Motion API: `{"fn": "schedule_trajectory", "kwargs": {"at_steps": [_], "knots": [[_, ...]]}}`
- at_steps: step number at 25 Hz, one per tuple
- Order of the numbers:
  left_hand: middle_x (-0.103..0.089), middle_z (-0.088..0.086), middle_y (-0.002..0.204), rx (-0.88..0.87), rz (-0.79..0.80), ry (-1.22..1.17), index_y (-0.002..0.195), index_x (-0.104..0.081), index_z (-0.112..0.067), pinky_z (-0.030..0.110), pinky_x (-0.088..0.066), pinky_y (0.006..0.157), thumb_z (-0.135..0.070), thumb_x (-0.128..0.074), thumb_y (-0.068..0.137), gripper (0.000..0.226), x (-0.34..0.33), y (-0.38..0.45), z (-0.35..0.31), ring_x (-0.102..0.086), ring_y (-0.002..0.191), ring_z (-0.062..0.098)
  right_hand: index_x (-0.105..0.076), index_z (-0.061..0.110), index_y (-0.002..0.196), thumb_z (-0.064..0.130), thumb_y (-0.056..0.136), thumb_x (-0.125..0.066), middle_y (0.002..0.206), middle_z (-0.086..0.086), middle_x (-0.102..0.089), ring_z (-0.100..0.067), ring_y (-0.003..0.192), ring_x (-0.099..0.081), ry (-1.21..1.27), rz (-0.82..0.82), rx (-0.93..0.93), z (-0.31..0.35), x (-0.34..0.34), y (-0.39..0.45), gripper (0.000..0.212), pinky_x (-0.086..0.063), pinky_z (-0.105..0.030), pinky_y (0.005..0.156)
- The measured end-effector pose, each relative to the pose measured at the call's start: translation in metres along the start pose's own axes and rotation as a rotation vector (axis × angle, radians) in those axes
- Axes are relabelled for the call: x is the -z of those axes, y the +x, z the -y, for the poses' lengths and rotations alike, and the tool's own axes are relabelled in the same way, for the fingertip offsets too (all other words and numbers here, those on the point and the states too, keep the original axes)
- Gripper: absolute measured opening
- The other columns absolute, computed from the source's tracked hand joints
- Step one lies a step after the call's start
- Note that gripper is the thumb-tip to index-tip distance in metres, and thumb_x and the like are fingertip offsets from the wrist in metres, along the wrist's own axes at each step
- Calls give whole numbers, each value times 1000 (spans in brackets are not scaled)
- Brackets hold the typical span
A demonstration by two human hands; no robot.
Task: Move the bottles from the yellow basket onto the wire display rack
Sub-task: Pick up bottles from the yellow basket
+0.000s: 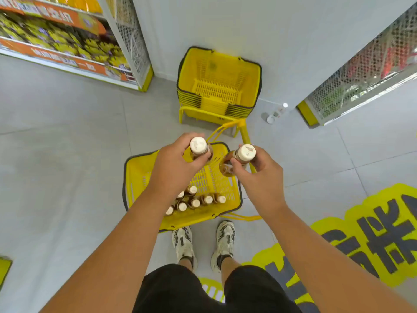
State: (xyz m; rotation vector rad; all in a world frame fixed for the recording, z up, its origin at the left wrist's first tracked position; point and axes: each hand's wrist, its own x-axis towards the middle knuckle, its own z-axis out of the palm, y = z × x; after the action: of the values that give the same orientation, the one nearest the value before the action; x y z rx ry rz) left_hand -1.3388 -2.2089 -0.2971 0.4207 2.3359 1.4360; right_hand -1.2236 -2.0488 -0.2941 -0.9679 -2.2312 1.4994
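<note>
A yellow basket (140, 175) stands on the floor in front of my feet, with several white-capped brown bottles (194, 202) upright in its near end. My left hand (174, 164) grips one white-capped bottle (199, 146) by its neck, above the basket. My right hand (262, 175) grips a second bottle (246, 153) the same way, over the basket's right rim. Both bottles are held upright, caps toward me. A wire mesh rack (361, 71) stands at the right, and another wire-sided shelf unit (132, 39) at the upper left.
A stack of empty yellow baskets (218, 82) on a yellow stand sits against the white wall ahead. A clear bottle (278, 112) lies on the floor beside it. Yellow floor lettering (372, 233) spreads to my right. Shelves of yellow snack bags (56, 39) fill the upper left.
</note>
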Motion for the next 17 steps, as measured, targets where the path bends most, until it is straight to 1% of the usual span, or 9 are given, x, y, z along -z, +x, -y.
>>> {"fn": "schedule_trajectory", "kwargs": {"at_steps": [2,4,7,8,9,11,12,15,17], "knots": [[-74,-15,104,-31,-11,-40,118,-68,-37,40,-55,93,-34,-82,83,38,30,-3,-47,-68,102,4,-73,28,100,20,83,-83,96,10,-77,-8,98,-72,10,-25,61,49,27,-5,21,-58,-42,91],[-74,-15,107,-101,-11,-57,119,-66,-36,43,-55,94,-33,-81,84,39,60,-6,-94,-68,105,5,-75,24,103,19,84,-83,97,9,-77,-9,99,-72,28,-32,126,97,52,-7,22,-59,-41,92],[-74,-16,105,-210,-48,-104,116,-62,-33,46,-55,95,-27,-80,86,35,107,-14,-160,-69,104,5,-76,24,107,25,82,-82,102,7,-78,-13,103,-73,79,-64,230,164,88,-8,25,-58,-45,96],[-74,-14,106,-240,-54,-121,115,-62,-32,46,-55,96,-25,-79,86,34,120,-16,-180,-69,104,7,-77,25,105,25,83,-82,100,6,-79,-14,101,-74,93,-75,265,185,98,-8,23,-58,-45,95],[-75,-12,107,-267,-58,-140,116,-63,-31,45,-55,97,-22,-79,87,34,132,-20,-199,-70,104,8,-77,26,101,20,83,-82,96,7,-79,-14,98,-74,103,-77,303,206,109,-7,19,-59,-41,92],[-76,-8,108,-313,-83,-165,117,-67,-28,40,-56,98,-17,-79,87,35,154,-30,-237,-70,104,8,-77,27,92,13,84,-82,89,8,-79,-10,89,-74,120,-61,381,247,130,-8,17,-58,-31,83],[-76,-7,108,-333,-97,-170,116,-67,-28,38,-56,98,-15,-79,87,34,163,-34,-254,-70,103,7,-77,28,93,12,84,-82,88,8,-80,-9,88,-75,127,-46,404,265,139,-7,19,-58,-29,82],[-76,-11,108,-390,-142,-84,117,-68,-30,29,-56,91,-23,-77,89,31,183,-51,-297,-70,103,3,-79,28,98,15,82,-85,91,8,-81,-10,92,-76,128,21,486,310,168,-5,22,-60,-33,86],[-76,-13,106,-409,-186,-42,118,-68,-28,21,-55,84,-25,-76,90,29,193,-65,-321,-70,98,-1,-79,30,98,17,81,-85,90,13,-80,-4,90,-75,113,82,530,334,187,-2,22,-59,-28,82]]}}
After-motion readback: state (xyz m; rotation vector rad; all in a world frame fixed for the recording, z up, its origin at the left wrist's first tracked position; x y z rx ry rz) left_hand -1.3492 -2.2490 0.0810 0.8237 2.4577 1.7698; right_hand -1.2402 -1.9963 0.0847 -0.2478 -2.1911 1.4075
